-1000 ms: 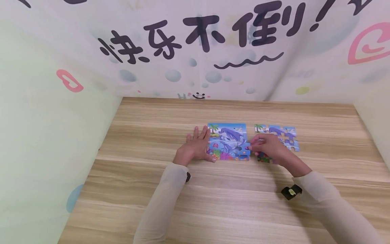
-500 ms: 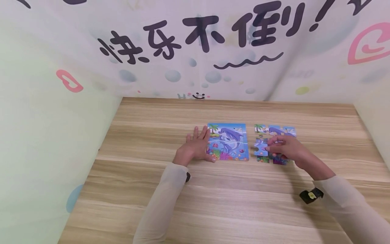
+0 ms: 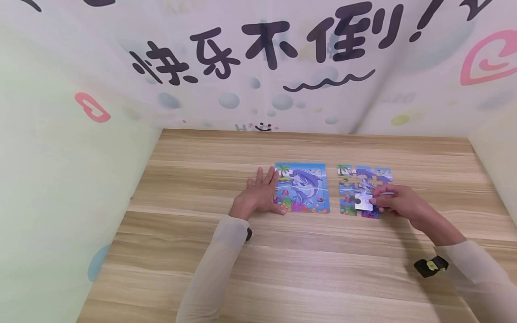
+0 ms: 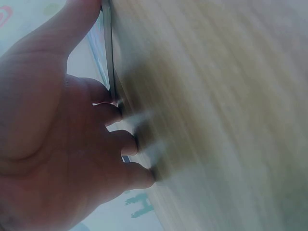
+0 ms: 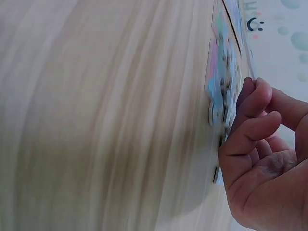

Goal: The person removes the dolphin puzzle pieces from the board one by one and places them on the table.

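My left hand [image 3: 258,195] lies with spread fingers at the left edge of a square dolphin picture board [image 3: 300,187]. In the left wrist view its fingertips [image 4: 127,144] reach the table, with the thumb up by the board's edge. Between thumb and fingers, my right hand [image 3: 397,202] pinches a jigsaw piece [image 3: 364,202] that shines with glare. This piece is over the lower part of a loosely laid dolphin puzzle [image 3: 365,174], to the right of the board. Some puzzle pieces behind the right hand are hidden.
A wood-grain table [image 3: 258,264] carries everything. Behind it hangs a white printed cloth [image 3: 226,94] with dark lettering, and a pale wall [image 3: 52,179] bounds the left side. A black strap [image 3: 431,266] is on the right wrist.
My right hand has moved right with the jigsaw piece, from the board's lower right corner to over the loose puzzle. The left hand has stayed in place.
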{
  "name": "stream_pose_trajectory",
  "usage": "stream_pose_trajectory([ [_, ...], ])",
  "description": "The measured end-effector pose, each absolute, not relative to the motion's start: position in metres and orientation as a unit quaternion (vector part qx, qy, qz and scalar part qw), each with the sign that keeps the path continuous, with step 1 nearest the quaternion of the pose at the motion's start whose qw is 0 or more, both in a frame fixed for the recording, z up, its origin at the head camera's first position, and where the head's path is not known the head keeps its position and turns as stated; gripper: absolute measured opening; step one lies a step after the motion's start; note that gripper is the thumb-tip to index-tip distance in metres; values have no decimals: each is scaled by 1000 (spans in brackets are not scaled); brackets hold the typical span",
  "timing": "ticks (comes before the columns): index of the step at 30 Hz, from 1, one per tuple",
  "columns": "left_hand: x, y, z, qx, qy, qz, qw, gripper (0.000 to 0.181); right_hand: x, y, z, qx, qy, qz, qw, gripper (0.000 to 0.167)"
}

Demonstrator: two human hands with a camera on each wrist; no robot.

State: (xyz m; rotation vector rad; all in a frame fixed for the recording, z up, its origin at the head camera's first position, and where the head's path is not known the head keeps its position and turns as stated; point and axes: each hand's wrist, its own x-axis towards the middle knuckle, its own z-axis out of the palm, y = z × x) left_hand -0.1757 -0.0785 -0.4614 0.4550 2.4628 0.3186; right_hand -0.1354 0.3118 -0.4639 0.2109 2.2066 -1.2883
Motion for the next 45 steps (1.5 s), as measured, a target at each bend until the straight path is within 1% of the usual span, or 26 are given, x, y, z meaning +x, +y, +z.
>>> stream_pose_trajectory([
  [5, -176, -79, -461, 172, 929, 122, 304, 121, -133, 325, -464, 80, 827, -477, 285, 24],
  [13, -176, -79, -462, 171, 929, 122, 303, 122, -127, 340, -465, 94, 830, -467, 289, 30],
  [32, -176, -78, -462, 173, 930, 117, 303, 121, -117, 368, -472, 109, 845, -445, 277, 21],
  [38, -176, -78, -462, 170, 929, 122, 304, 121, -116, 372, -470, 114, 851, -432, 274, 27],
  [43, -176, -78, -462, 170, 929, 122, 305, 121, -115, 373, -470, 109, 852, -437, 268, 20],
  [45, -176, -78, -462, 170, 929, 121, 305, 121, -115, 373, -471, 106, 854, -435, 265, 21],
])
